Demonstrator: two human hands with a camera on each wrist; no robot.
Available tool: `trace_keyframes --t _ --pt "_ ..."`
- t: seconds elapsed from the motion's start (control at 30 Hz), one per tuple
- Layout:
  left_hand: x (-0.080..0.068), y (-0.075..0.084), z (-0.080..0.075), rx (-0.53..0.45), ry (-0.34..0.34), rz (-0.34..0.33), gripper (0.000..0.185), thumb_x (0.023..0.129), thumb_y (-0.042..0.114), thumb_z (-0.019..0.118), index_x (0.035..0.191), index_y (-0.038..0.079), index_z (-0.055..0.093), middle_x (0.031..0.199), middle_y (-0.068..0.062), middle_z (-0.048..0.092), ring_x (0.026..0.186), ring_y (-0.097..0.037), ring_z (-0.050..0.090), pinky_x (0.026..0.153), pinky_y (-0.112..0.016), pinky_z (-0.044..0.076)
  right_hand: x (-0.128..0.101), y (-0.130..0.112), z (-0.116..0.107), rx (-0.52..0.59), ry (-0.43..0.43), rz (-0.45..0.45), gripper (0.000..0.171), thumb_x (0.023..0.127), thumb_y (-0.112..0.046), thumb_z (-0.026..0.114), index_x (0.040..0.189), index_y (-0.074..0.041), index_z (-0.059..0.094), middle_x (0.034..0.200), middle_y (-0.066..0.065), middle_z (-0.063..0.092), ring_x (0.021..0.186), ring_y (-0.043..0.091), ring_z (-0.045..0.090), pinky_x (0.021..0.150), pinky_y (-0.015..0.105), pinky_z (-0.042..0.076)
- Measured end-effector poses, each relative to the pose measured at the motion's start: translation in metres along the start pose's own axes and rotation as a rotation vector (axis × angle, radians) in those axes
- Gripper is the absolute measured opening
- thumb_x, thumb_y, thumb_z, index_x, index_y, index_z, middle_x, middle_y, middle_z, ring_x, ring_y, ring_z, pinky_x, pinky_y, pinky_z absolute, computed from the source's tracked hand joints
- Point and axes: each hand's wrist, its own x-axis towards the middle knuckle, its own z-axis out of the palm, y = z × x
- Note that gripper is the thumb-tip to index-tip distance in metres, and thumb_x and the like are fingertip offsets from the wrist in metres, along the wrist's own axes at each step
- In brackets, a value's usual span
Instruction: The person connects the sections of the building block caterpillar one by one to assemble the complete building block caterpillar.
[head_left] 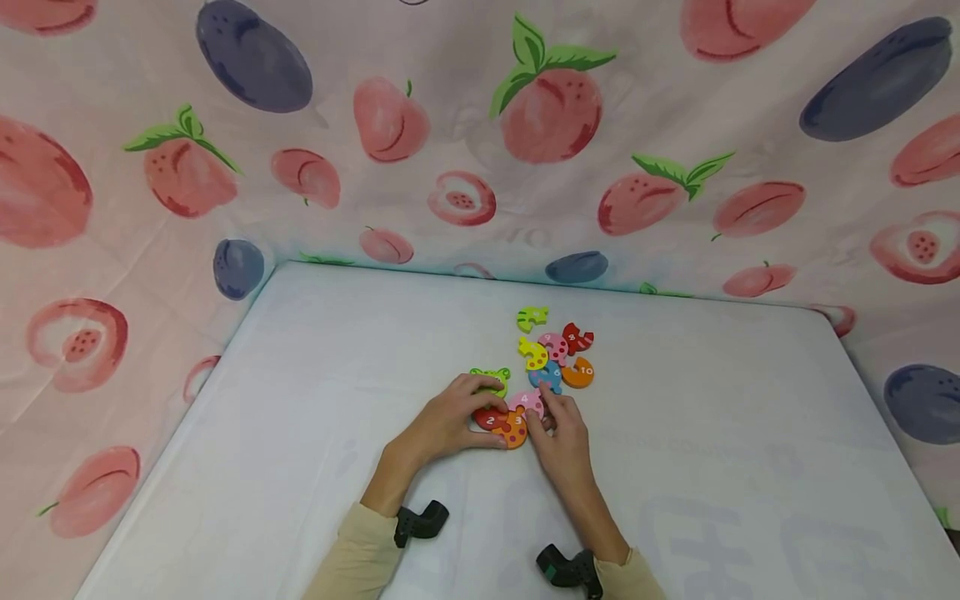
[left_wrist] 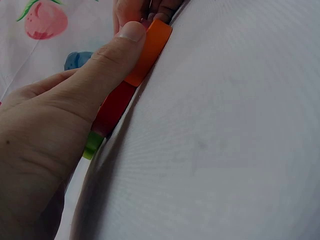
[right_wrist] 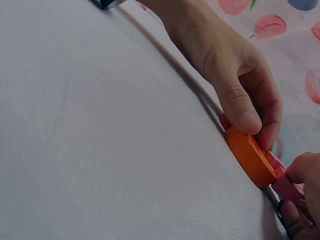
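Several curved, numbered puzzle pieces lie joined on the white table. Between thumb and fingers my left hand [head_left: 444, 423] holds the orange piece marked 3 [head_left: 514, 432], its thumb against the outer edge. A red piece marked 2 [head_left: 489, 420] and a green piece with a frog-like head [head_left: 497, 385] sit beside it, partly under the fingers. My right hand [head_left: 564, 440] pinches the pink piece marked 4 [head_left: 527, 401], which meets the orange one. In the right wrist view the orange piece [right_wrist: 249, 159] touches the pink piece [right_wrist: 287, 190]; whether they interlock fully I cannot tell.
Beyond the right hand lie loose pieces: blue [head_left: 546, 377], orange marked 10 [head_left: 578, 373], yellow [head_left: 533, 355], pink [head_left: 553, 345], dark red [head_left: 577, 338] and green [head_left: 532, 317]. A fruit-print cloth [head_left: 465, 108] hangs behind the table [head_left: 720, 417].
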Motion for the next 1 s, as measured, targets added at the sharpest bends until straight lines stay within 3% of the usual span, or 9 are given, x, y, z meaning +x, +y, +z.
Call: trace_keyframes --t 1.0 --pt "-0.0005 -0.0003 0.0009 0.011 0.006 0.027 0.045 0.072 0.056 0.068 0.112 0.035 0.06 0.13 0.008 0.048 0.124 -0.01 0.039 0.098 -0.031 0.045 0.0 -0.0037 -0.0028 -0.069 -0.062 0.013 0.053 0.089 -0.028 0.06 0.138 -0.017 0.043 0.104 0.004 0.047 0.081 0.011 0.047 0.068 0.008 0.044"
